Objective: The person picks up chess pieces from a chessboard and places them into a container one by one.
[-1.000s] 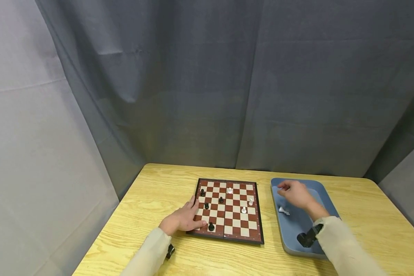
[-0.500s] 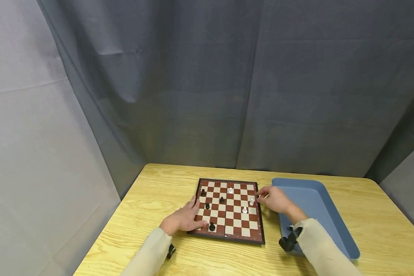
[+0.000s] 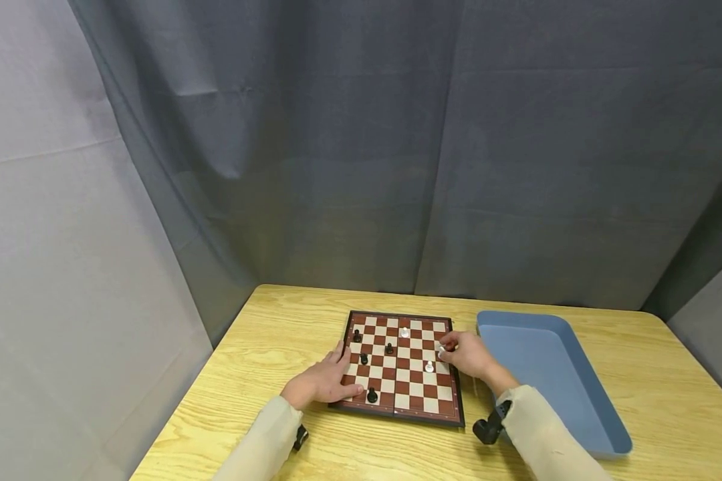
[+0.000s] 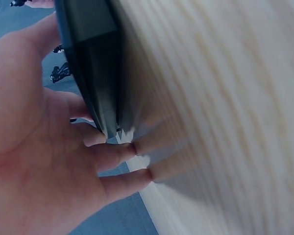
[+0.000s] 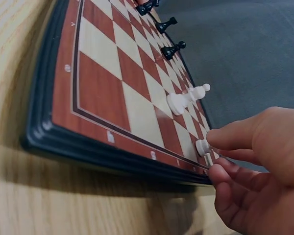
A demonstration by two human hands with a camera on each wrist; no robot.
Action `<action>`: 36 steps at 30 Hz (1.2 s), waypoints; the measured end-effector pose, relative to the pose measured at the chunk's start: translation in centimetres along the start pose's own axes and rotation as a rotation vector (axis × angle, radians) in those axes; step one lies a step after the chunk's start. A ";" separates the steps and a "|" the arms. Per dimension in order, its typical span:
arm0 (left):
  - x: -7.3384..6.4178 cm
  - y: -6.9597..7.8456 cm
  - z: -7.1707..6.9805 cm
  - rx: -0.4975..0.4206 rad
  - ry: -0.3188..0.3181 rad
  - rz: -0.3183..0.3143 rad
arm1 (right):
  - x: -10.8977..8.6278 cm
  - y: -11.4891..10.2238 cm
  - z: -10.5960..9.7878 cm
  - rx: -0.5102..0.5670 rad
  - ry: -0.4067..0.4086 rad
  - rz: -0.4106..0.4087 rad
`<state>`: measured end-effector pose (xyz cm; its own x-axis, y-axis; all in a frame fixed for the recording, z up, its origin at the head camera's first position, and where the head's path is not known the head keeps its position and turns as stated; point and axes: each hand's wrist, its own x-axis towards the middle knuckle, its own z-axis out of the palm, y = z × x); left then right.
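Note:
A red and white chessboard (image 3: 420, 401) in a dark frame lies open on the table. My left hand (image 3: 321, 382) rests on its left edge, fingers spread; in the left wrist view, the left hand (image 4: 63, 147) lies along the black board side (image 4: 95, 54). At the right edge my right hand (image 3: 470, 354) pinches a white chess piece (image 3: 442, 349). Its base (image 5: 202, 148) shows between thumb and finger in the right wrist view. Another white piece (image 5: 186, 99) stands close by, and a third white piece (image 3: 405, 332) stands farther back. Several black pieces (image 3: 372, 395) stand on the left half.
A blue tray (image 3: 553, 374) stands right of the board, partly under my right forearm. Wooden table (image 3: 289, 314) surrounds both. Grey curtains (image 3: 349, 167) hang behind and at the sides.
My right hand has moved left from over the tray to the board's right edge and now pinches a white piece there. The tray has turned slightly. My left hand has stayed in place.

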<state>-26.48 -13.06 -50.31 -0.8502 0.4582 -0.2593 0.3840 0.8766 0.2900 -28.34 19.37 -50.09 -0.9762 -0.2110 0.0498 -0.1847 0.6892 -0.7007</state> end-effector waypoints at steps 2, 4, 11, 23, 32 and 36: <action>0.0 0.0 0.0 -0.005 0.000 -0.002 | 0.1 0.0 0.3 -0.008 0.007 0.002; 0.0 -0.1 0.0 -0.005 -0.001 -0.005 | 0.1 0.1 0.5 -0.019 0.010 -0.003; 0.0 -0.2 0.1 -0.005 -0.002 -0.009 | 0.1 -0.1 0.9 -0.051 0.024 0.004; -0.1 -0.1 0.1 -0.001 0.001 -0.002 | -0.1 -0.2 0.8 -0.088 0.032 -0.034; -0.1 -0.2 0.2 -0.007 -0.006 -0.004 | -0.4 -0.2 0.7 -0.080 0.031 -0.056; -0.4 -0.2 0.0 -0.014 -0.009 -0.009 | -0.4 -0.4 0.4 -0.070 0.020 -0.052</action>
<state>-26.22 -13.40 -50.28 -0.8501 0.4518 -0.2705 0.3712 0.8785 0.3007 -27.80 18.87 -50.15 -0.9672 -0.2339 0.0994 -0.2417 0.7248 -0.6452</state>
